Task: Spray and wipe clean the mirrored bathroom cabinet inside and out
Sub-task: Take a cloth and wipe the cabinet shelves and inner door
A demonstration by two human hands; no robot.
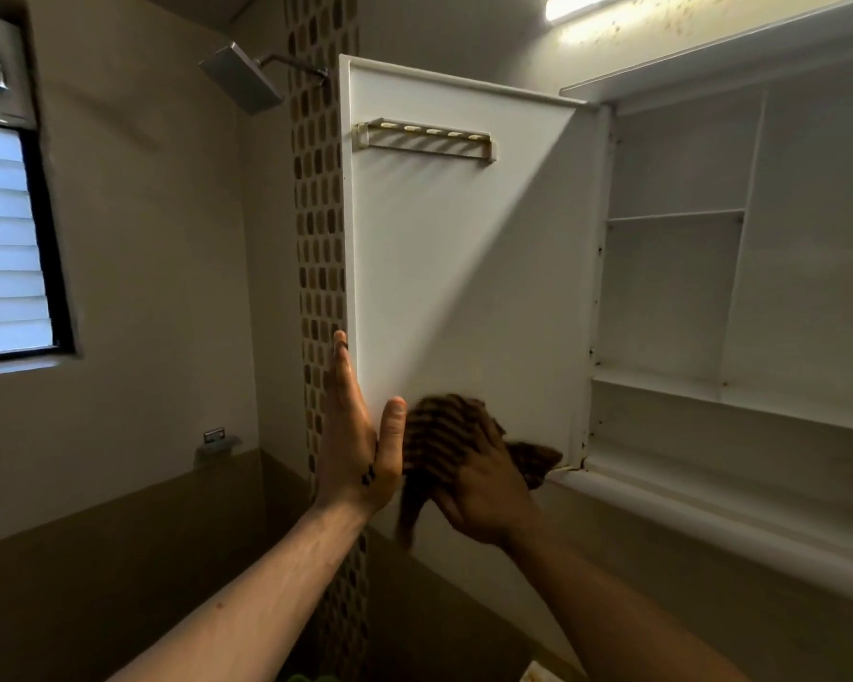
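Two hands were on the open cabinet door (464,268). Right hand (488,489) pressed a dark striped cloth (434,430) against the door's white inner face, low down, near the bottom corner. Fingers lay over the cloth; motion blur hid whether they curled into it, so the grip could not be told. One end of the cloth hung below the hand, another stuck out to the right toward the hinge side.

Left hand (360,435) braced the door's free edge just beside the cloth: fingers straight and upright behind the edge, thumb flat on the inner face, nothing clasped in a fist.

Door stood swung wide to the left. A slotted rack (424,140) was fixed near its top. Cabinet (685,287) to the right was open, white inside, with a shelf (675,216) and dark specks down the hinge side.

Behind the door: a mosaic tile strip (318,214), a square shower head (242,83), a louvred window (6,238) at far left. A strip light (577,4) was lit overhead.
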